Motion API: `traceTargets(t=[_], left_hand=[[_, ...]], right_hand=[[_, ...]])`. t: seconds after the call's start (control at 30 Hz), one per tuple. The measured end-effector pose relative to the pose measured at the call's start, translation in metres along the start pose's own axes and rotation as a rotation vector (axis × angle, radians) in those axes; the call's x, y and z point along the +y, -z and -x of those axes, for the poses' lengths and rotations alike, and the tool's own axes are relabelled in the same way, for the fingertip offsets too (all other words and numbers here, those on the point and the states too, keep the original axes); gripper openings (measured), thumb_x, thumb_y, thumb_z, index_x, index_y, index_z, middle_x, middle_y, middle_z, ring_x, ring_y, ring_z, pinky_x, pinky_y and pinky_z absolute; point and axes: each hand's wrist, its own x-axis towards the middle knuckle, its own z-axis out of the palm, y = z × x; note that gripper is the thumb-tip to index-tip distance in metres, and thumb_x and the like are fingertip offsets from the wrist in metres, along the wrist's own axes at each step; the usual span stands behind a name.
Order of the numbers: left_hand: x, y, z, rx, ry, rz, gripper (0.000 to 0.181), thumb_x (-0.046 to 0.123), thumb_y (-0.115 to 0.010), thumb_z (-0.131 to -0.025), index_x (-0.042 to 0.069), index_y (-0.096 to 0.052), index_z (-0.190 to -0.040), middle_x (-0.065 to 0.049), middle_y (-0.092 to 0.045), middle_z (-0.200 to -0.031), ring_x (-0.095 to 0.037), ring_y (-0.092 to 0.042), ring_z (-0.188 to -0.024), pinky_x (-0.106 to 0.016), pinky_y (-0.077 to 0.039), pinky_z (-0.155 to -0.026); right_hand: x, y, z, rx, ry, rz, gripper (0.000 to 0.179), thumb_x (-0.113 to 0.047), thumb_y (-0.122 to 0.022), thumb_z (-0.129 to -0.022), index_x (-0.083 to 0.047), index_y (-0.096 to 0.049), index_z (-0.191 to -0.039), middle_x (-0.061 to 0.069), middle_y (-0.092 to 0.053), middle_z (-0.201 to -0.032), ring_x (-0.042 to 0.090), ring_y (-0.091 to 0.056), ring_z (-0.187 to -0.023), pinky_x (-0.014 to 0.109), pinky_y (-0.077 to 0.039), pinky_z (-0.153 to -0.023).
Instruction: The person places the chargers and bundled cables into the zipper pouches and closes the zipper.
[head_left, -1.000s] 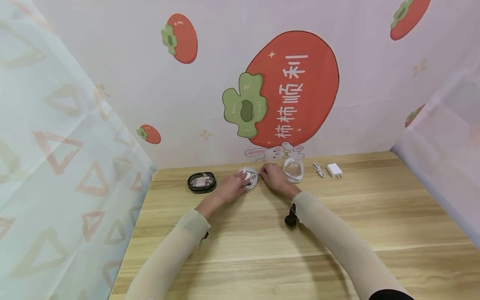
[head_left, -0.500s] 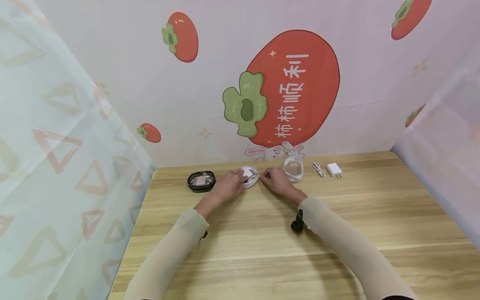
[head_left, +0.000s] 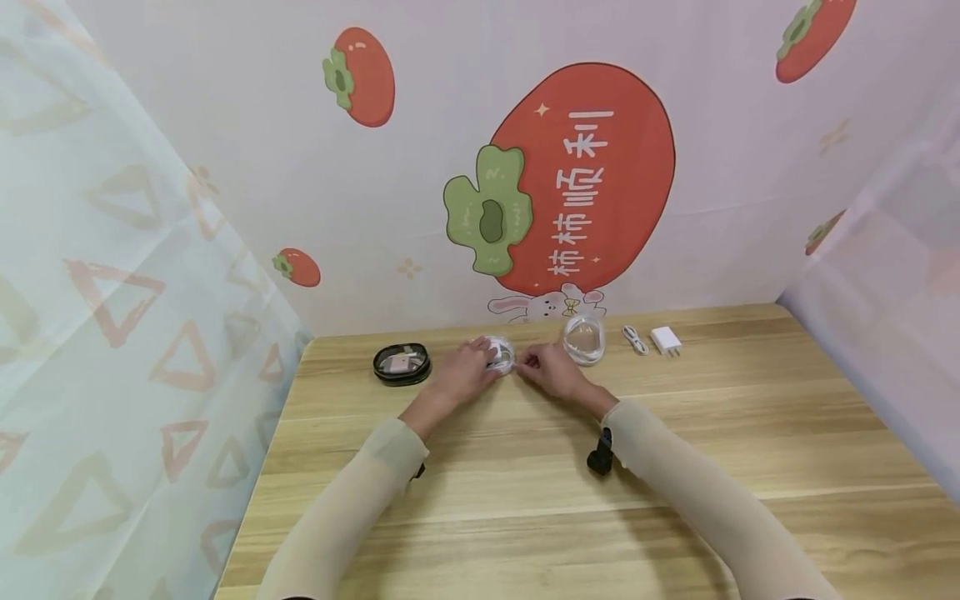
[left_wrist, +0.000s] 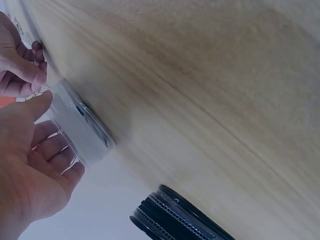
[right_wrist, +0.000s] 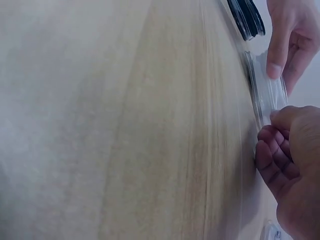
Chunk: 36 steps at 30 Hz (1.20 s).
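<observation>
From the head view, I see a clear case (head_left: 501,354) with white cable in it near the back edge of the counter (head_left: 517,517). The left grip (head_left: 465,371) has hold of its left side, and the right grip (head_left: 553,367) meets its right end. Sideways room is tight: a black case (head_left: 402,364) sits just beside the left grip, a second clear case (head_left: 584,339) just beside the right one. Farther right lie a white cord (head_left: 635,339) and a white plug (head_left: 666,340), well apart from the counter's right edge. Toward the person, the counter runs broad beneath the forearms (head_left: 352,500).

From the left wrist, thumb and fingers clasp the clear case, and a gap parts it from the black case.

From the right wrist, the right thumb and curled fingers pinch the clear case's end, though the exact bit between them is too small to make out
</observation>
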Motion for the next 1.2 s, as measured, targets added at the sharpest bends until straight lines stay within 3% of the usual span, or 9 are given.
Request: traceTargets(t=[0.23,0.5,0.7,0.87,1.1,1.2], left_hand=[[-0.001,-0.004,0.0,0.037,-0.02,0.01,0.043,0.033,-0.068,-0.105,0.006,-0.068,-0.139,-0.015,-0.06,-0.152,-0.034,-0.057,-0.14,-0.046,-0.049,-0.115],[-0.005,-0.008,0.002,0.067,-0.043,-0.016,0.043,0.032,-0.066,-0.105,0.008,-0.068,-0.141,-0.012,-0.06,-0.152,-0.032,-0.057,-0.141,-0.046,-0.049,-0.114],[-0.004,-0.007,0.003,0.041,-0.047,-0.032,0.042,0.033,-0.062,-0.107,0.012,-0.067,-0.143,-0.007,-0.059,-0.154,-0.028,-0.053,-0.145,-0.044,-0.047,-0.116],[-0.003,-0.005,0.003,0.029,-0.056,-0.021,0.042,0.032,-0.061,-0.108,0.012,-0.067,-0.143,-0.007,-0.059,-0.154,-0.027,-0.052,-0.146,-0.045,-0.046,-0.118],[-0.006,-0.007,0.003,0.061,-0.086,-0.026,0.039,0.03,-0.062,-0.107,0.01,-0.07,-0.14,-0.009,-0.062,-0.151,-0.029,-0.055,-0.143,-0.046,-0.049,-0.114],[-0.008,-0.008,0.004,0.078,-0.097,-0.017,0.038,0.028,-0.063,-0.106,0.009,-0.071,-0.138,-0.009,-0.064,-0.148,-0.03,-0.057,-0.141,-0.046,-0.051,-0.112]], right_hand=[[-0.001,-0.004,0.002,-0.03,0.038,-0.015,0.01,-0.012,-0.077,-0.098,-0.01,-0.075,-0.088,-0.003,-0.071,-0.081,0.006,-0.063,-0.076,0.024,-0.055,-0.069],[-0.002,0.0,0.003,-0.017,0.061,0.049,0.007,-0.012,-0.077,-0.097,-0.008,-0.076,-0.091,0.0,-0.074,-0.083,0.007,-0.064,-0.074,0.029,-0.057,-0.069],[0.001,0.004,0.002,-0.05,0.049,0.071,0.006,-0.015,-0.075,-0.1,-0.01,-0.076,-0.096,0.001,-0.076,-0.091,0.011,-0.068,-0.081,0.033,-0.06,-0.076],[0.006,0.009,-0.001,-0.018,0.062,0.062,0.005,-0.013,-0.076,-0.099,-0.008,-0.077,-0.097,0.003,-0.078,-0.094,0.014,-0.07,-0.088,0.038,-0.06,-0.08],[0.012,0.009,-0.01,-0.031,0.015,-0.002,0.007,-0.013,-0.073,-0.102,-0.008,-0.075,-0.098,-0.002,-0.068,-0.077,0.007,-0.062,-0.063,0.026,-0.052,-0.06],[0.013,0.007,-0.014,-0.038,0.0,-0.023,0.009,-0.013,-0.071,-0.103,-0.007,-0.075,-0.098,-0.001,-0.068,-0.076,0.007,-0.062,-0.063,0.024,-0.051,-0.06]])
